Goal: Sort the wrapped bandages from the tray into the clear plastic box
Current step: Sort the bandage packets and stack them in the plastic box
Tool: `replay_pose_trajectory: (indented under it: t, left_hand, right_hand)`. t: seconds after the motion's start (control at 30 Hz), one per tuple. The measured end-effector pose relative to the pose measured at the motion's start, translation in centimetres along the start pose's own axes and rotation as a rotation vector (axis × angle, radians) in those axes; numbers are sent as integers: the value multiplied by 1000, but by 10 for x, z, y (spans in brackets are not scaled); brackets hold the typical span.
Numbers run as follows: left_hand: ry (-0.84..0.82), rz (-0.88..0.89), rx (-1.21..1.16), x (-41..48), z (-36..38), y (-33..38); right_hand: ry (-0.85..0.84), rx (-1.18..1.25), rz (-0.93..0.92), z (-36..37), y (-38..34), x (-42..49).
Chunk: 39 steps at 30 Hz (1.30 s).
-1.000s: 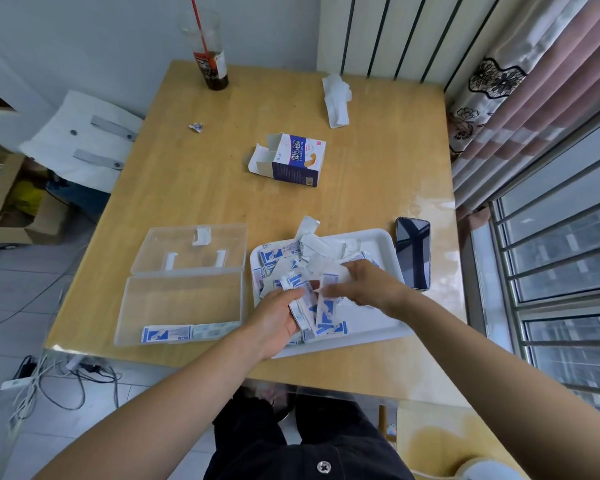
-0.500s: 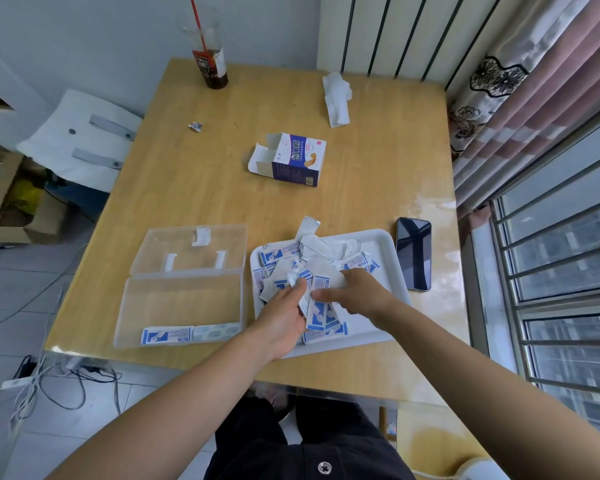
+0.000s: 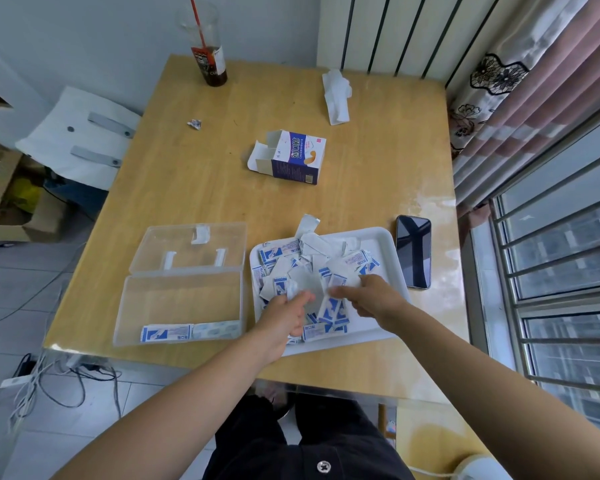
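The step in hand is picking from the pile of wrapped bandages [image 3: 312,268], which lies heaped in the white tray [image 3: 388,237]. Only a few strips [image 3: 167,332] lie along the near wall of the clear plastic box [image 3: 181,306], just left of the tray, so the sort looks barely begun. Both forearms reach in from below and meet over the heap. The right hand [image 3: 374,299] points left, fingertips [image 3: 340,291] drawn narrow, pinching one wrapped bandage [image 3: 335,303]. The left hand [image 3: 284,317] reaches in beside it, its fingers blurred, so I cannot tell their hold. Next, one strip must be freed from the tangle and carried left over the box wall.
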<state>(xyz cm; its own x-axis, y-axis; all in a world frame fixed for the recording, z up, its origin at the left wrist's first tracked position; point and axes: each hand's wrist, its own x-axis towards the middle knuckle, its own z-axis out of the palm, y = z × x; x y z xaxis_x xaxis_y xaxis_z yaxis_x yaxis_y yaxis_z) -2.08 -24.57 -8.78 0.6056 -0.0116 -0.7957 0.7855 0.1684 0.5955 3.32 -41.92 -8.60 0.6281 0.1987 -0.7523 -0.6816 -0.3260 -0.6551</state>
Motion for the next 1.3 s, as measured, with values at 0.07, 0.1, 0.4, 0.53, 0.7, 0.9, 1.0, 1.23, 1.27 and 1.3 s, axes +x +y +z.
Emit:
replay_pose_trajectory:
  t: [0.07, 0.1, 0.4, 0.53, 0.7, 0.9, 1.0, 1.23, 1.27, 1.3]
  left_hand:
    - [-45, -2, 40, -4, 5, 1]
    - [-58, -7, 45, -5, 7, 1]
    - [-65, -104, 12, 1, 5, 0]
    - [-87, 76, 541, 14, 36, 0]
    - [-53, 463, 1060, 45, 70, 8]
    - [56, 615, 950, 46, 60, 7]
    - [-230, 318, 549, 27, 56, 15]
    - [-303, 5, 283, 8, 35, 21]
    - [-291, -24, 257, 7, 30, 21]
    - [-284, -48, 240, 5, 26, 20]
  right_hand:
    - [-120, 42, -8, 9, 0, -4]
    - [-155, 73, -14, 13, 1, -5]
    - [163, 178, -22, -18, 7, -13]
    - [262, 269, -59, -46, 15, -33]
    - [256, 320, -47, -57, 20, -50]
    - [224, 345, -44, -54, 26, -41]
    - [166, 331, -61, -38, 21, -33]
    - [150, 78, -137, -12, 6, -28]
    - [185, 68, -139, -13, 8, -28]
    - [204, 81, -146, -13, 11, -28]
